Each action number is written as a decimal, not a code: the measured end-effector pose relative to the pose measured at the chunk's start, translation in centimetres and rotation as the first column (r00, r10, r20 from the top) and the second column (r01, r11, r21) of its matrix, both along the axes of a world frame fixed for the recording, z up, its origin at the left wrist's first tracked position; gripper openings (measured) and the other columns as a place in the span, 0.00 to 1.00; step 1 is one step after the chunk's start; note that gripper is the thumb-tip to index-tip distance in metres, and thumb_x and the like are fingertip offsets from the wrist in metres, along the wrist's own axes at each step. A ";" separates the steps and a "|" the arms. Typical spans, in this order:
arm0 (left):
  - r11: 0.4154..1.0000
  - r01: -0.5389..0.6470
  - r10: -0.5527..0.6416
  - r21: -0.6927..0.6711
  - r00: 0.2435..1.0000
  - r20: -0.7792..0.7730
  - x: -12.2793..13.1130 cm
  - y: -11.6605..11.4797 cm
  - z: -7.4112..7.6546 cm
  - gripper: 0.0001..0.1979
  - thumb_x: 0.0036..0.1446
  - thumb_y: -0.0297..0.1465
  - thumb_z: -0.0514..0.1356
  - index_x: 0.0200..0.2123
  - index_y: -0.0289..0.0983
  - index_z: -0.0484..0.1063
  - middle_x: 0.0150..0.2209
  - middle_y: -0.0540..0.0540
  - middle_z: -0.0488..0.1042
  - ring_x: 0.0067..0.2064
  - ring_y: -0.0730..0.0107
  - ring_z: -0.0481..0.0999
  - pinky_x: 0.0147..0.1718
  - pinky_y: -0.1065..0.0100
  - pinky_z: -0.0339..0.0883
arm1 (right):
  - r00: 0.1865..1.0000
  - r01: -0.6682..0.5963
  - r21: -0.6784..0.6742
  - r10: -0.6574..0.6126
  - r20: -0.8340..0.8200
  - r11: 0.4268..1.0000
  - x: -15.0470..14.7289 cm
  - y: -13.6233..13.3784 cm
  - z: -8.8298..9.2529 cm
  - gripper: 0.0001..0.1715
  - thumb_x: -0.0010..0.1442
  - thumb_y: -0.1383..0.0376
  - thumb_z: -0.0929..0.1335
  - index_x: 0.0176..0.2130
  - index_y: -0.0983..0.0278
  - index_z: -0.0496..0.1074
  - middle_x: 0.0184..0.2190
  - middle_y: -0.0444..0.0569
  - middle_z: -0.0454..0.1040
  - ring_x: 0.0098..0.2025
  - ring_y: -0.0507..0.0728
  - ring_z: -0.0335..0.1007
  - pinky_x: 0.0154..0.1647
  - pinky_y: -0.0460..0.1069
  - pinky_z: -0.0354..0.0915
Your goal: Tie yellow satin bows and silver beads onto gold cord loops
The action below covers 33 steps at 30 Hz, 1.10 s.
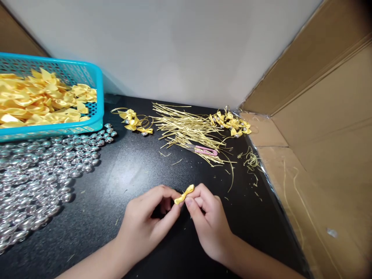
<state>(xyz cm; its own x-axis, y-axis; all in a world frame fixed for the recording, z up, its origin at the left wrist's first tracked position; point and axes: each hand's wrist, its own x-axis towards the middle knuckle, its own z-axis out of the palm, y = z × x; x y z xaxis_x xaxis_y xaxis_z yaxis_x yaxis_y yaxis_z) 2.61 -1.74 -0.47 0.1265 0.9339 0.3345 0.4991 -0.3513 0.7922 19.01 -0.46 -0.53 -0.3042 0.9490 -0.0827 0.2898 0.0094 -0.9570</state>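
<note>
Clearly plenty remains: the left hand (142,215) and right hand (209,223) pinch one yellow ribbon bow (184,194) over the counter (95,213), two small clusters of beaded bows (133,123) apparently finished beyond, while plain bows (37,99) heap the turquoise basket (99,93).

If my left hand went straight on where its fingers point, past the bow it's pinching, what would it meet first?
Most likely your right hand: its fingertips sit just across the yellow bow from your left hand, though any gap is hard to judge.
</note>
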 end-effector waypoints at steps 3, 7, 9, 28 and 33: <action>1.000 0.004 -0.004 -0.002 1.000 0.029 0.1 0.1 0.0 0.07 0.57 0.23 0.60 0.37 0.39 0.73 0.31 0.52 0.79 0.26 0.77 0.75 0.25 0.78 0.68 | 1.000 0.000 -0.002 0.000 -0.020 1.000 -0.1 0.0 0.1 0.09 0.63 0.65 0.62 0.29 0.63 0.63 0.17 0.36 0.59 0.17 0.46 0.52 0.20 0.42 0.49; 0.999 0.014 -0.011 -0.050 0.998 0.066 0.3 0.2 -0.1 0.08 0.58 0.23 0.60 0.37 0.40 0.76 0.34 0.50 0.81 0.30 0.74 0.79 0.29 0.76 0.71 | 1.000 -0.001 0.005 0.001 -0.017 1.000 -0.3 0.2 0.4 0.10 0.63 0.65 0.62 0.29 0.63 0.62 0.16 0.35 0.57 0.17 0.46 0.51 0.20 0.42 0.49; 0.991 0.000 0.013 -0.137 0.995 0.096 0.5 0.1 -0.1 0.07 0.58 0.25 0.59 0.35 0.40 0.77 0.31 0.51 0.81 0.29 0.73 0.79 0.28 0.76 0.71 | 1.000 0.002 0.005 -0.002 -0.005 1.000 -0.3 0.1 0.4 0.10 0.63 0.65 0.62 0.28 0.63 0.62 0.16 0.35 0.56 0.17 0.46 0.51 0.20 0.42 0.48; 0.871 0.029 0.126 -0.490 0.951 0.281 0.5 0.7 0.0 0.10 0.58 0.34 0.58 0.32 0.36 0.77 0.26 0.48 0.79 0.28 0.68 0.77 0.26 0.72 0.70 | 0.995 0.025 -0.046 -0.021 0.092 0.999 -0.3 0.1 0.8 0.12 0.60 0.65 0.62 0.25 0.62 0.59 0.13 0.34 0.53 0.16 0.46 0.47 0.18 0.43 0.45; 0.873 0.029 0.124 -0.486 0.952 0.279 0.5 0.7 -0.1 0.09 0.58 0.33 0.59 0.32 0.36 0.77 0.27 0.48 0.80 0.28 0.69 0.77 0.27 0.73 0.70 | 0.995 0.026 -0.044 -0.022 0.096 0.999 -0.3 0.1 0.8 0.11 0.60 0.66 0.62 0.25 0.62 0.59 0.13 0.33 0.51 0.15 0.46 0.46 0.18 0.43 0.44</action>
<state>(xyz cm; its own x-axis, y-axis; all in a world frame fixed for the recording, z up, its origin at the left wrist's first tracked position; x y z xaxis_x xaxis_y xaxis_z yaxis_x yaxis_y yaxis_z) 3.12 -1.07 -0.52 0.0457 0.9889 -0.1415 0.2244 0.1279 0.9661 18.71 -0.34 0.27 -0.2701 0.9505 -0.1536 0.3794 -0.0416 -0.9243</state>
